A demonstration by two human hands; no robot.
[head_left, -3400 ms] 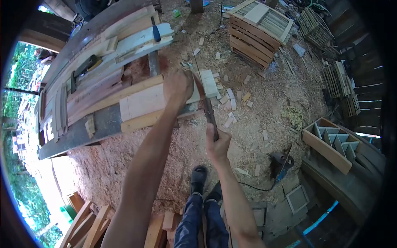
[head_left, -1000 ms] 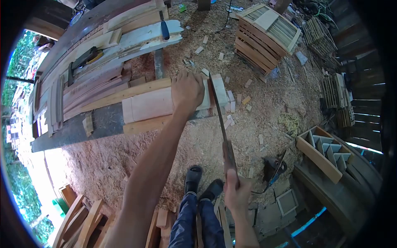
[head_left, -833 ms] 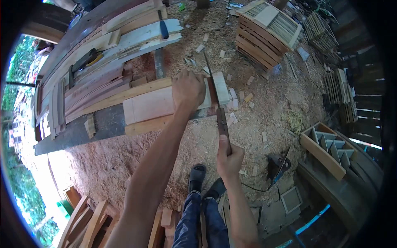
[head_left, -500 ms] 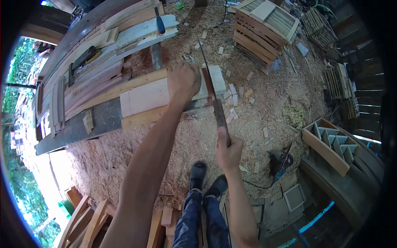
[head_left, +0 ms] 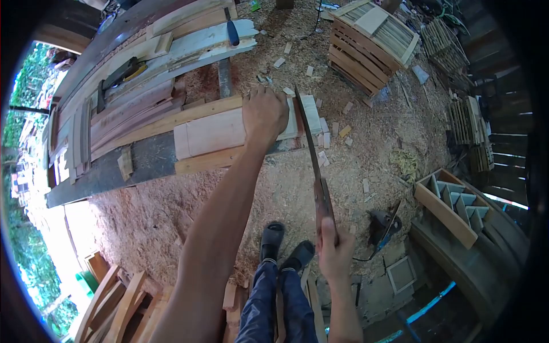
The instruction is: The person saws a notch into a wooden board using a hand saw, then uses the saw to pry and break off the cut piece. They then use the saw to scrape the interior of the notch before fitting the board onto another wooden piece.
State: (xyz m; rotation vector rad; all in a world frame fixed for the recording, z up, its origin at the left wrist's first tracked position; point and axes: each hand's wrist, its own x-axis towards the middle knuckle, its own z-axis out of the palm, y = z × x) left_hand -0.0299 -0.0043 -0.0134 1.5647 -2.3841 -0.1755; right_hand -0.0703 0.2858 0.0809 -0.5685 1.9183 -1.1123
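Bench (head_left: 155, 163): pale board (head_left: 211, 134) on top. I see saw (head_left: 315, 160) angled over board's end, right hand (head_left: 336, 254) clenched on handle (head_left: 322, 200). Left hand (head_left: 266, 114) bears on board, finger closure unclear; blade (head_left: 307, 129) hopping sideways might nick that hand.

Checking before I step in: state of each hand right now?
Left hand: on the pale board, grip unclear.
Right hand: closed around the saw handle.
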